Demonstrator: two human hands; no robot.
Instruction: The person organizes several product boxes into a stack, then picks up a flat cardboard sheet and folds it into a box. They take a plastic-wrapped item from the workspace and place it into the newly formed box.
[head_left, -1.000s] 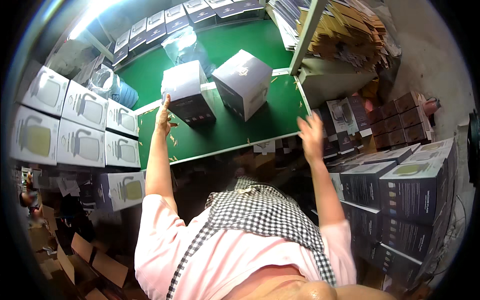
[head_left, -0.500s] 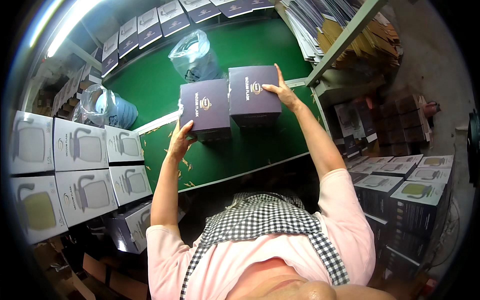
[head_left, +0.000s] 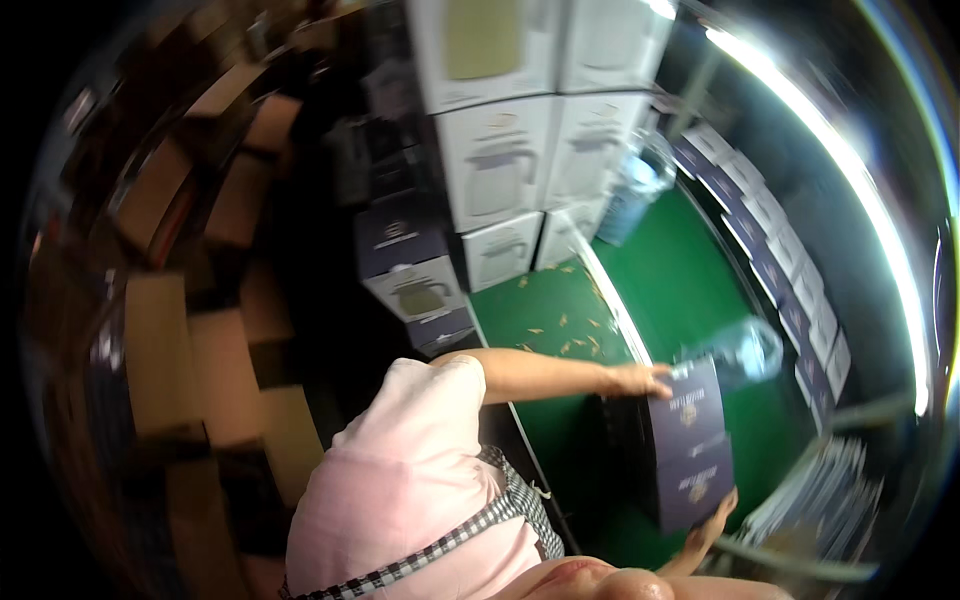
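Head now swung left, view blurred. Left hand [head_left: 635, 380] and right hand [head_left: 712, 528] still clasp two dark boxes [head_left: 690, 445] between them, apparently lifted off green surface [head_left: 690, 290].

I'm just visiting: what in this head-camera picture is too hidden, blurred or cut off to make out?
- Right hand: mostly behind the lower purple box; only fingers show, grip unclear.
- Left hand: lies on the upper purple box; whether it grips is unclear.
- Brown cartons, left: smeared by motion blur.
- Clear plastic bag: contents not discernible.
- Stacked papers, lower right: bent and dimmed at the fisheye rim.
- Small specks on the green table: too tiny to identify.
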